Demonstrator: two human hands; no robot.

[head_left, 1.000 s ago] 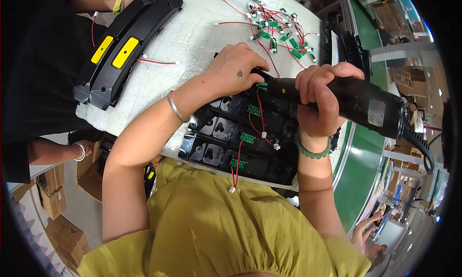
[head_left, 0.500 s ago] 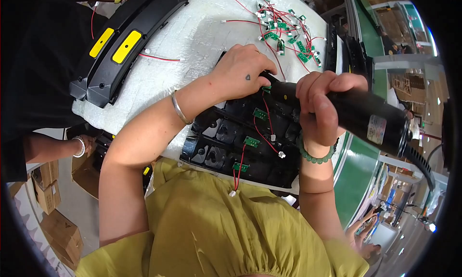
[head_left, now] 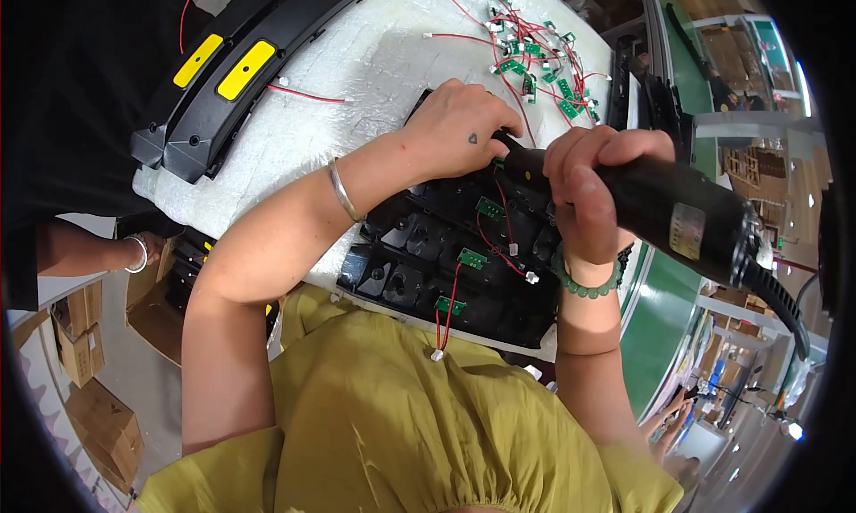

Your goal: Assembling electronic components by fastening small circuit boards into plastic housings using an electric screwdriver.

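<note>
My right hand (head_left: 588, 188) grips a black electric screwdriver (head_left: 678, 219), its tip pointing left and down toward the top of a black plastic panel (head_left: 419, 277). The fingers of my left hand (head_left: 459, 130) curl over the tool's tip, pressing on that panel; whether they pinch anything is hidden. Several small green circuit boards (head_left: 473, 259) with red wires sit in the panel's recesses.
A pile of loose green boards with red wires (head_left: 535, 54) lies at the back of the white padded table (head_left: 357, 76). Two black covers with yellow labels (head_left: 236, 72) lie at the left. Another person in black (head_left: 71, 103) stands left. Cardboard boxes (head_left: 98, 415) sit below.
Both hands and the screwdriver have stayed on the panel's top edge. The view has drifted slightly, shifting the table upward and to the right in the picture.
</note>
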